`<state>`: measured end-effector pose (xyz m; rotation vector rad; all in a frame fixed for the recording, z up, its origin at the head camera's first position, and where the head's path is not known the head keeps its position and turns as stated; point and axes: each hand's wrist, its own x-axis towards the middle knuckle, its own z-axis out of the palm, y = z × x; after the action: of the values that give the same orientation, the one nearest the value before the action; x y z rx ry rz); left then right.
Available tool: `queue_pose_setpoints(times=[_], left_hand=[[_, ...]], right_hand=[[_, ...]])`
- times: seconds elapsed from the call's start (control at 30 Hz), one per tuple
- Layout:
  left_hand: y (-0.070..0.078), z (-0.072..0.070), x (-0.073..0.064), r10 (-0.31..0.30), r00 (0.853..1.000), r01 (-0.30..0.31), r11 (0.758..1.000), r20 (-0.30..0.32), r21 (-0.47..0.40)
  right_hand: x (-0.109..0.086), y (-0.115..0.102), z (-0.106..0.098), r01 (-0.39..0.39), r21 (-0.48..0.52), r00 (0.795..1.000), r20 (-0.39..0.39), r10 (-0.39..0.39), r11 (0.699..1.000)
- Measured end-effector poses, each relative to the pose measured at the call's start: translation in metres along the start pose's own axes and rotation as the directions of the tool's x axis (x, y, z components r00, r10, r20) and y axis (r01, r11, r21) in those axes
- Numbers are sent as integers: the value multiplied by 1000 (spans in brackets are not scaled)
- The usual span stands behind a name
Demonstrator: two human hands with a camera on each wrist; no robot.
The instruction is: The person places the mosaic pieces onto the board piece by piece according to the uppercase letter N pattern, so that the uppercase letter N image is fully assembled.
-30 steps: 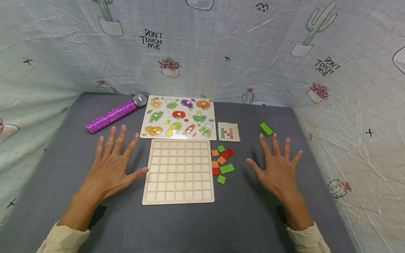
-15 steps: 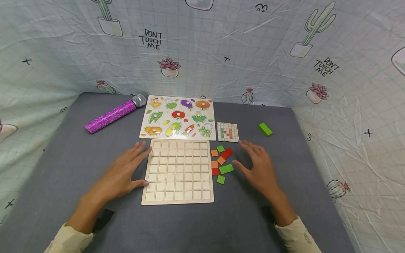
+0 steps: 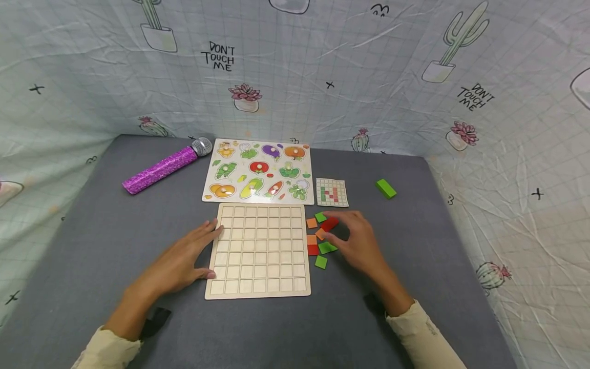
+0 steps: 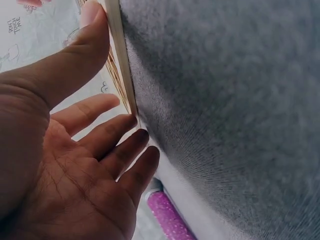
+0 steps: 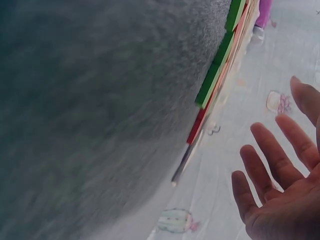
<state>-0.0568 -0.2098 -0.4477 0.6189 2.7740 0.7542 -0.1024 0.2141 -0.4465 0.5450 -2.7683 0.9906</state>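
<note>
Lying partly beneath right fingers (image 3: 345, 215): red piece (image 3: 328, 225)

In the head view, the right hand (image 3: 357, 241) partly hides the red piece (image 3: 328, 225) and green pieces (image 3: 325, 248) at the wooden board's (image 3: 258, 251) 2 and 3 o'clock; contact cannot be told. The left hand (image 3: 177, 261) covers bits of the board at 8 and 10. The sleeves (image 3: 424, 333), at 4 and 8, run off the bottom. In the left wrist view, the microphone (image 4: 168, 217) at 6 is cut short.
</note>
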Motion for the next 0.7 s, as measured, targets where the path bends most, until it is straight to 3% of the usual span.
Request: queue_pose_setpoints(times=[0.4,0.7], left_hand=[[2,4,-2,-41,999,41,999,5,-18],[5,6,-1,-76,997,76,995,3,-63]], right_hand=[[26,-6,16,-88,3,986,143,86,996],[41,-6,25,-69,-51,979,188,78,996]])
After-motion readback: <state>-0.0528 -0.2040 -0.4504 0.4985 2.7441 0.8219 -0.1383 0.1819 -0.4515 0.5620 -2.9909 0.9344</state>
